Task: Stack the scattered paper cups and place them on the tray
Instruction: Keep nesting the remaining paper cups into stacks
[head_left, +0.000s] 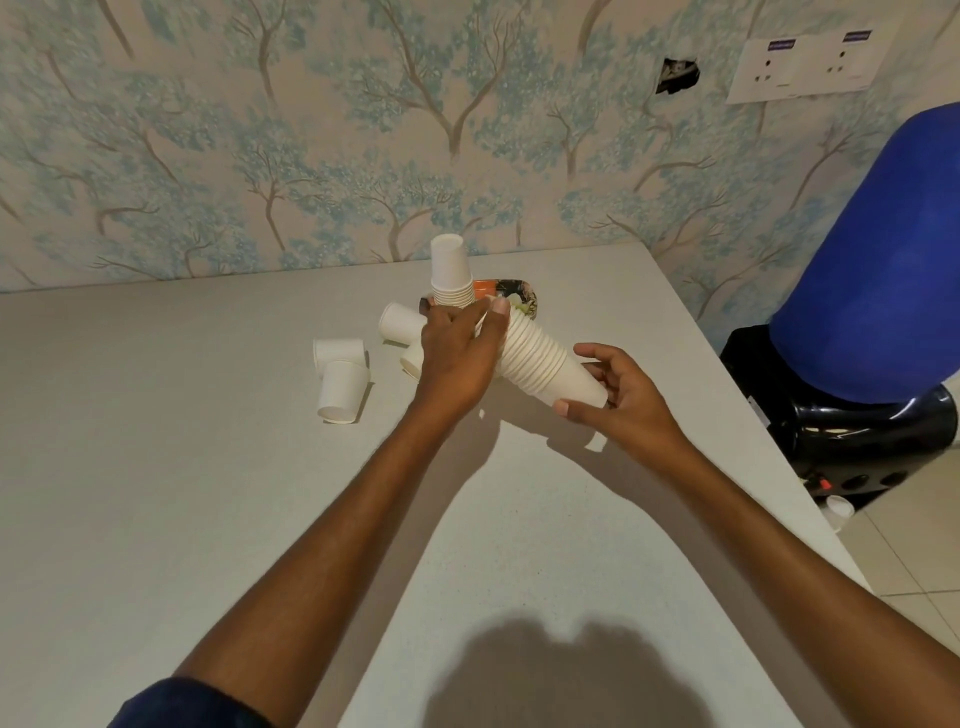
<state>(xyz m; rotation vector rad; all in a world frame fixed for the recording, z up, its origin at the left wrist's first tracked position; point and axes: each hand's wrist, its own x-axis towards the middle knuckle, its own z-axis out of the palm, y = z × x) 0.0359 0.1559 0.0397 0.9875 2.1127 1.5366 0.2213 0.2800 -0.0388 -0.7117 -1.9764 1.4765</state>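
A long stack of white paper cups (545, 366) lies tilted between my hands above the table. My right hand (623, 402) grips its closed bottom end. My left hand (460, 356) holds its open end, fingers curled over the rims. Behind them a shorter upside-down stack of cups (451, 270) stands on a small patterned tray (522, 293), which is partly hidden. Loose cups lie on their sides at the left: one (337, 351), another (342, 397) and a third (399, 322) near my left hand. A further cup (413, 358) peeks out under my left hand.
The grey table (208, 493) meets a tree-patterned wall at the back. Its right edge runs diagonally past a blue water jug on a black dispenser (872, 332). A white cup (837, 512) sits below that edge, over the tiled floor.
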